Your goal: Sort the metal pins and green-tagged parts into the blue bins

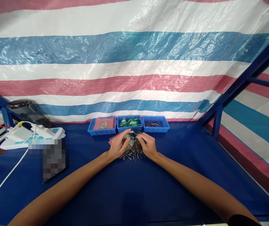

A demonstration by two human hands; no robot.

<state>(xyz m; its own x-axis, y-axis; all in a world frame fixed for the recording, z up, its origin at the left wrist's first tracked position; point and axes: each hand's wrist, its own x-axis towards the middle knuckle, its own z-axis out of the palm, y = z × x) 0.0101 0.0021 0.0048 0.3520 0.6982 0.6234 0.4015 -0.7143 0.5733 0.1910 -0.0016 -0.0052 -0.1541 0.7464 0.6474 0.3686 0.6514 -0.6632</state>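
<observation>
Both of my arms reach forward over a dark blue table (134, 188). My left hand (118, 145) and my right hand (148, 145) rest on either side of a loose pile of small metal pins (134, 152), fingers curled in towards it. Between the fingertips lies a small green-tinted plastic bag (130, 140); I cannot make out which hand grips it. Pink bags peek out under my left hand. Behind the pile stand three blue trays: the left one (102, 126) with pink bags, the middle one (129, 123) with green bags, the right one (156, 124) with pins.
A white power strip (34, 135) with plugs and white cables lies at the left, beside a dark phone-like object (54, 163) that is blurred out. A striped tarp (129, 62) walls the back and right. Blue metal frame bars (240, 81) stand at the right.
</observation>
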